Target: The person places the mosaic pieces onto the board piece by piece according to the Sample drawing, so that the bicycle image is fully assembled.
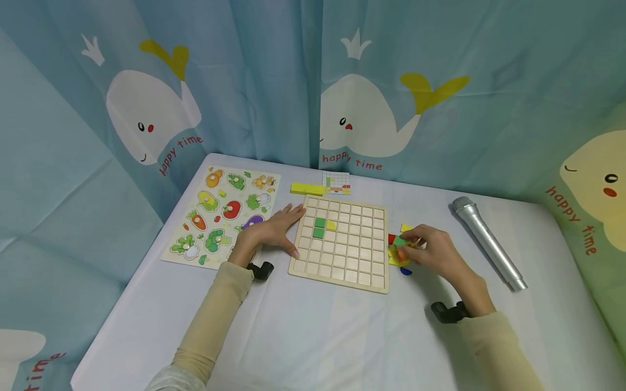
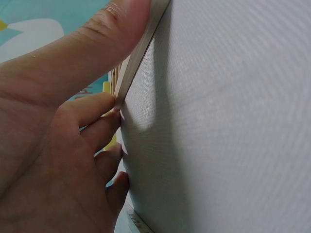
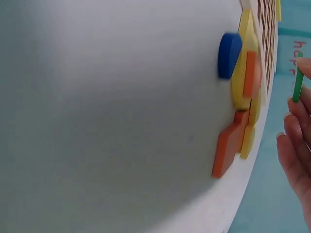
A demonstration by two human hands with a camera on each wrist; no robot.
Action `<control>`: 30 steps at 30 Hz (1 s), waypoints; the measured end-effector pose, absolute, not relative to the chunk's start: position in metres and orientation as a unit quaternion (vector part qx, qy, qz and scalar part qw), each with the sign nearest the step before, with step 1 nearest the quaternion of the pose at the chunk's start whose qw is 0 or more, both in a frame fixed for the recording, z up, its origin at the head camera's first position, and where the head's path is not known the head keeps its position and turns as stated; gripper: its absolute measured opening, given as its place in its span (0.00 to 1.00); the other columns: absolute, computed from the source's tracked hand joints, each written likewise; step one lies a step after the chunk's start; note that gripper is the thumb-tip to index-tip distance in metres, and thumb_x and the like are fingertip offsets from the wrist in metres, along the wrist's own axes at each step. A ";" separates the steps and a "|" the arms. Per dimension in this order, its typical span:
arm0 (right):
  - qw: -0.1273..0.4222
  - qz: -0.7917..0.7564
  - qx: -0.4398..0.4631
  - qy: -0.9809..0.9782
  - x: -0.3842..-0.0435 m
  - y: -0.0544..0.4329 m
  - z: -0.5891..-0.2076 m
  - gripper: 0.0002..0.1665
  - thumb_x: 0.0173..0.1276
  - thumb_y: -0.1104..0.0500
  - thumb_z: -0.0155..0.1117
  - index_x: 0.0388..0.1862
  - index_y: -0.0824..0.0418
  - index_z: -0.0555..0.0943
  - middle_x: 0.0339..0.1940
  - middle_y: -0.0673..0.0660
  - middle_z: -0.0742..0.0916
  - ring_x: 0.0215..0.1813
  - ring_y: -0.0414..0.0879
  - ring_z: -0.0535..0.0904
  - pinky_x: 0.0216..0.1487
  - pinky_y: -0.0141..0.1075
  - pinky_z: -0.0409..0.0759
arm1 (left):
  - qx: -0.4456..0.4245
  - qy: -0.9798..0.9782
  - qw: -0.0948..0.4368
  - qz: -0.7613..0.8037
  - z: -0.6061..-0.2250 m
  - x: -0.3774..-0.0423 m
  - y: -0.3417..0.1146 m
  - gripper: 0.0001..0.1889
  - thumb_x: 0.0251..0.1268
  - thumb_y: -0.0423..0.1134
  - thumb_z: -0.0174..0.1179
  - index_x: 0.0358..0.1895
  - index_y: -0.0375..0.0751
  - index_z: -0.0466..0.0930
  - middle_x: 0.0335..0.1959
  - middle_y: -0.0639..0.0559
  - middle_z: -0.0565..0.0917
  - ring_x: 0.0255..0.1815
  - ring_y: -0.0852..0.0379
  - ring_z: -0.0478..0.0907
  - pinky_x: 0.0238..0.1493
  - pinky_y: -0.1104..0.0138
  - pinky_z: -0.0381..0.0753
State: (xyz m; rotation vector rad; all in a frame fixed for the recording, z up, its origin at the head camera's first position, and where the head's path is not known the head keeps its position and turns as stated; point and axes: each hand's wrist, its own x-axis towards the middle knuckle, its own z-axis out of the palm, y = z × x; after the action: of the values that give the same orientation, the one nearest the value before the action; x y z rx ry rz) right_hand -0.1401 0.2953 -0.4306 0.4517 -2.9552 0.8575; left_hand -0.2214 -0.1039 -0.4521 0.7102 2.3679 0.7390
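A square wooden grid board [image 1: 349,262] lies on the table, with two green square tiles [image 1: 319,232] and a yellow tile [image 1: 331,225] in its upper left cells. Along the board's left edge rests my left hand [image 1: 274,230], fingers and thumb spread against the rim; the left wrist view shows its thumb [image 2: 109,29] at the board's side. Just right of the board my right hand [image 1: 437,251] pinches a thin green tile [image 3: 298,85], held above a loose pile of pieces. The pile has yellow pieces [image 3: 247,29], orange-red ones [image 3: 227,149] and a blue rounded piece [image 3: 229,56].
Left of the board lies a vegetable peg puzzle [image 1: 274,181]. A yellow bar [image 1: 306,189] and a small pattern card [image 1: 337,183] sit behind the board. A silver microphone [image 1: 490,244] lies at the right. Printed curtains [image 1: 274,81] hang behind the table.
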 end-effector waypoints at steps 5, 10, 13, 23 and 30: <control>0.016 0.278 0.164 -0.946 -0.144 0.279 -0.431 0.13 0.62 0.65 0.76 0.44 0.69 0.89 0.37 0.60 0.88 0.41 0.55 0.83 0.40 0.45 0.85 | 0.259 0.883 0.278 0.277 -0.452 -0.221 -0.105 0.65 0.50 0.48 0.81 0.85 0.44 0.43 0.87 0.50 0.39 0.87 0.44 0.29 0.84 0.42 0.38; 0.019 0.282 0.182 -0.942 -0.147 0.263 -0.430 0.11 0.62 0.65 0.76 0.43 0.67 0.89 0.36 0.58 0.88 0.39 0.53 0.82 0.41 0.49 0.85 | 0.261 0.883 0.277 0.275 -0.452 -0.220 -0.105 0.64 0.50 0.49 0.81 0.85 0.44 0.43 0.87 0.50 0.39 0.87 0.45 0.29 0.84 0.43 0.38; 0.014 0.286 0.187 -0.940 -0.148 0.255 -0.428 0.11 0.63 0.65 0.76 0.44 0.67 0.89 0.37 0.58 0.88 0.37 0.52 0.81 0.39 0.43 0.84 | 0.261 0.883 0.277 0.275 -0.452 -0.220 -0.105 0.64 0.50 0.48 0.81 0.85 0.44 0.43 0.87 0.50 0.39 0.87 0.45 0.29 0.84 0.43 0.38; 0.024 0.303 0.236 -0.923 -0.155 0.227 -0.427 0.10 0.63 0.67 0.74 0.44 0.67 0.88 0.40 0.59 0.89 0.42 0.56 0.84 0.42 0.50 0.85 | 0.266 0.882 0.278 0.272 -0.453 -0.221 -0.104 0.64 0.50 0.49 0.81 0.85 0.44 0.43 0.87 0.50 0.38 0.87 0.45 0.28 0.84 0.43 0.37; 0.009 0.305 0.253 -0.918 -0.162 0.207 -0.426 0.11 0.63 0.66 0.75 0.44 0.66 0.89 0.39 0.58 0.89 0.43 0.55 0.84 0.45 0.49 0.85 | 0.267 0.882 0.279 0.271 -0.453 -0.222 -0.104 0.65 0.50 0.50 0.81 0.85 0.44 0.42 0.87 0.50 0.38 0.87 0.45 0.28 0.84 0.43 0.38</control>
State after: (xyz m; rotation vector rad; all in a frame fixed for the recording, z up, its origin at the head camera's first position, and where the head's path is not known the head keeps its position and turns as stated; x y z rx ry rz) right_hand -0.1623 0.2066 -0.4255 0.7907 -2.8668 0.9537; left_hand -0.2224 -0.1043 -0.4532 0.7161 2.3657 0.7284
